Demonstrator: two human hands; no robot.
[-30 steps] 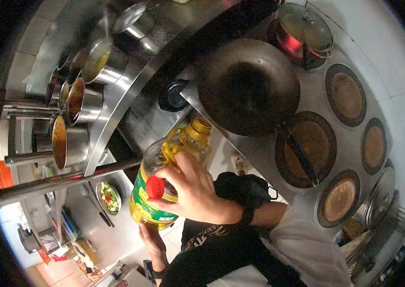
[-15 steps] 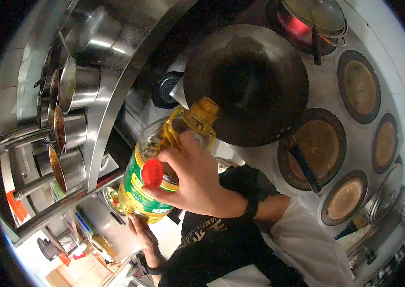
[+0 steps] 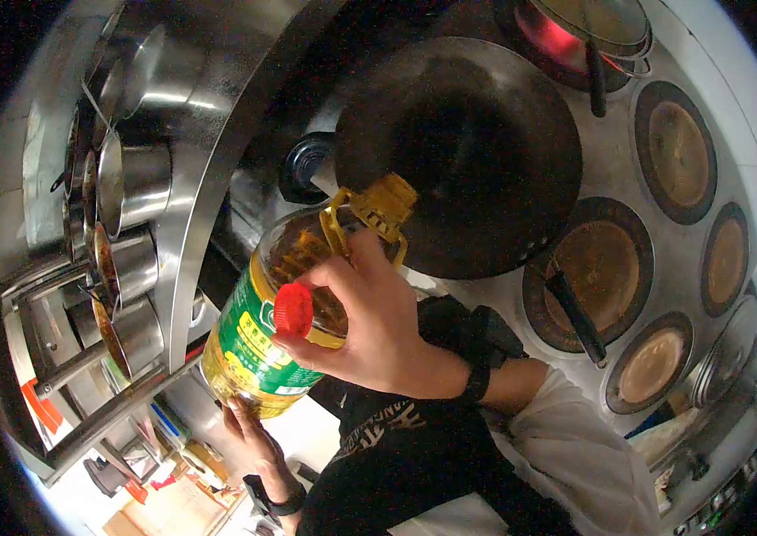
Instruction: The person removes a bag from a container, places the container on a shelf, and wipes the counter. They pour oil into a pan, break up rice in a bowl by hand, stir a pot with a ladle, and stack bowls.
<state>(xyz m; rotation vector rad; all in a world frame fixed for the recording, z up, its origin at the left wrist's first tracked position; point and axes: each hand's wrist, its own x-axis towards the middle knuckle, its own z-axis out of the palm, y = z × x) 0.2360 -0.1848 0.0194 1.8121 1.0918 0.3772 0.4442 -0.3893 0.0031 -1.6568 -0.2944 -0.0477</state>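
Observation:
A large plastic cooking oil bottle [image 3: 258, 335] with a green and yellow label is held tilted, its yellow neck [image 3: 384, 201] pointing over the near-left rim of a big dark wok [image 3: 459, 161]. My right hand [image 3: 374, 330] is closed around the bottle by its neck and handle. Between that hand's thumb and a finger is a red screw cap [image 3: 292, 309], off the neck. At the bottle's base, my left hand [image 3: 251, 438] supports it from below, its fingers partly hidden. I cannot make out any oil stream.
A black-handled pan [image 3: 588, 31] sits over a red-glowing burner at the upper right. Several round hob plates [image 3: 677, 152] line the steel counter. Another black handle [image 3: 575, 317] crosses the plate beside the wok. Steel pots [image 3: 142, 179] stand on a shelf [image 3: 209, 188] at left.
The bottle has tipped further, its base swinging left and its neck rising slightly in view over the wok. My left hand has moved left with the base. The right hand keeps its hold.

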